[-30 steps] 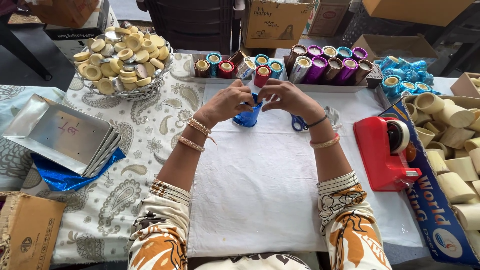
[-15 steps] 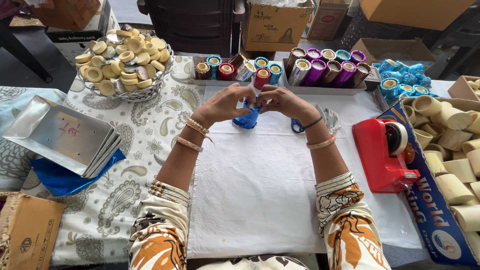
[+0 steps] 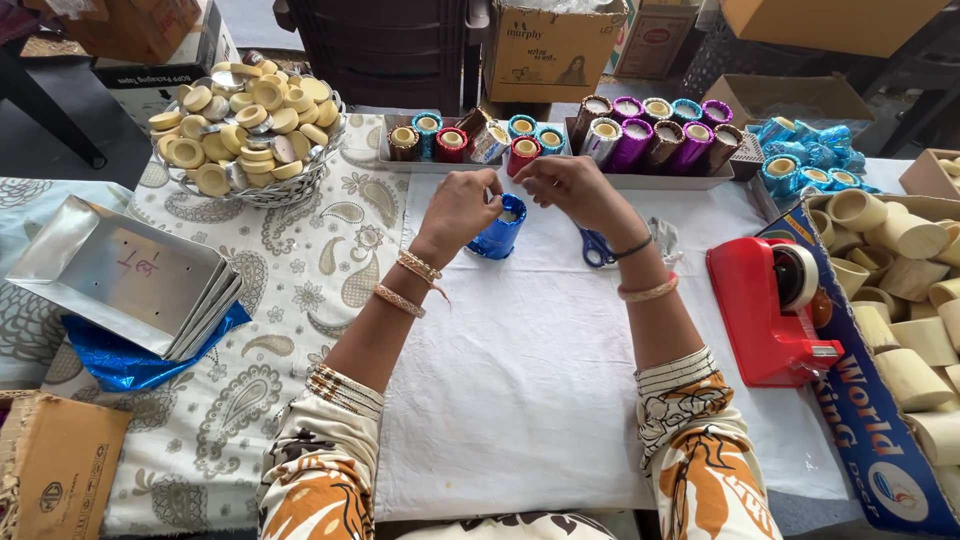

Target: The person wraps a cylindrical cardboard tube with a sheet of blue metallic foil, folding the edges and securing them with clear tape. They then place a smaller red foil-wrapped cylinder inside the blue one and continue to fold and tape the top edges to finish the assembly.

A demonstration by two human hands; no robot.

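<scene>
Holding one blue foil tube (image 3: 497,230): left hand (image 3: 457,208), right hand (image 3: 570,186).

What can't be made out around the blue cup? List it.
Head view only:
- Blue cup: left side hidden by left hand.
- Right hand fingers: tips curl away, whatever they pinch hidden.
- Scissors: mostly behind right wrist.
- Box of tubes: cut off by right edge.

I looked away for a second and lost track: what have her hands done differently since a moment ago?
Very little. Both hands have drawn slightly apart: the left hand stays on the rim of the blue foil-wrapped cylinder, while the right hand now hovers just beside it, fingers pinched. The cylinder still stands on the white cloth. The red tape dispenser and blue-handled scissors have not moved.
</scene>
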